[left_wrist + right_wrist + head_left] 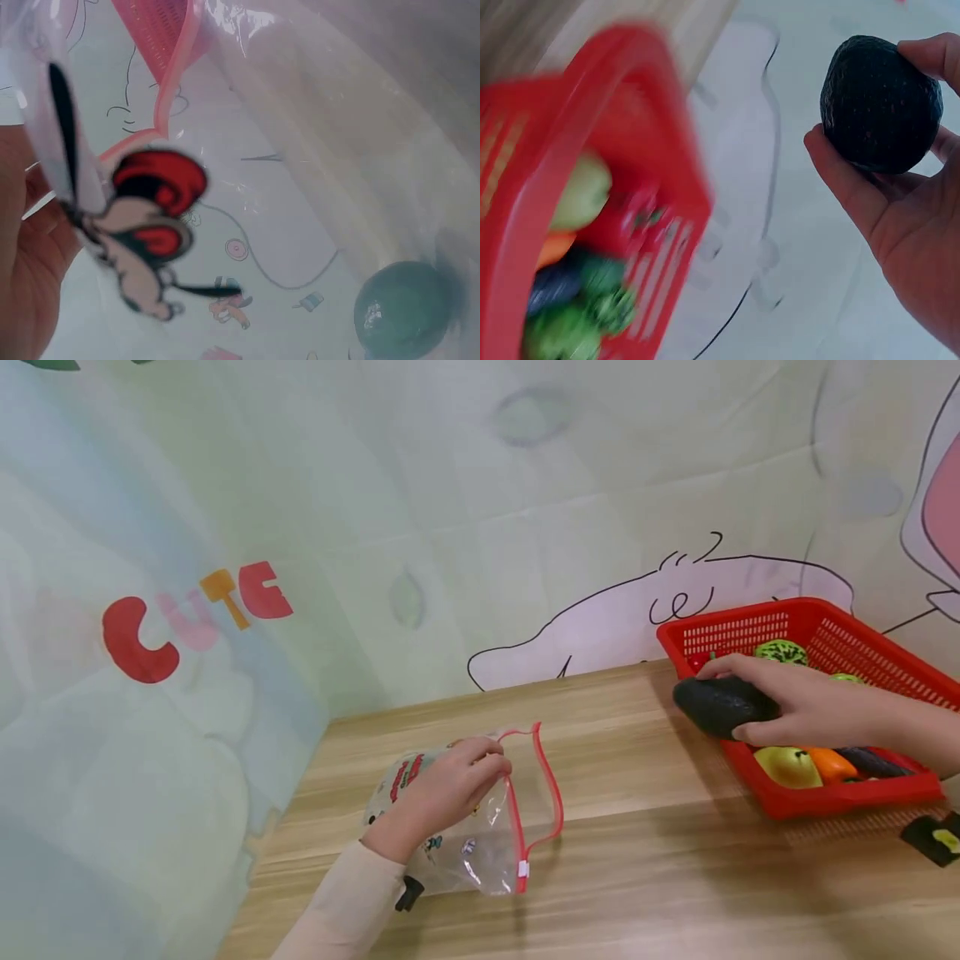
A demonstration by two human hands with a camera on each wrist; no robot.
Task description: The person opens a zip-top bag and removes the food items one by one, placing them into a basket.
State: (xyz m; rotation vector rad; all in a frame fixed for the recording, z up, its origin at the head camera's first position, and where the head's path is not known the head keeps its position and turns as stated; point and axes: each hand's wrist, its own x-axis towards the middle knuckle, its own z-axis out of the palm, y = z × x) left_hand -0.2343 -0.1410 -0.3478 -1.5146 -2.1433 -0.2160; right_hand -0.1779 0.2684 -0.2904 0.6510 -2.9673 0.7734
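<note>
My right hand (813, 702) grips a dark avocado (716, 706) over the left rim of a red plastic basket (847, 800). In the right wrist view the thumb and fingers hold the avocado (881, 105) from its sides. Over on the left, a clear zip bag (491, 852) with a red zip edge and cartoon prints lies on the table, its mouth parted and facing right. My left hand (450, 781) pinches the bag's upper layer near that mouth. Through the plastic in the left wrist view shows a round green object (401, 309), its kind unclear.
The basket holds a yellow-green pear-like fruit (787, 767), an orange pepper-like piece (831, 766), a dark elongated vegetable (873, 762) and a green striped round piece (780, 652). Behind the wooden table (615, 877) hangs a printed cloth (450, 527).
</note>
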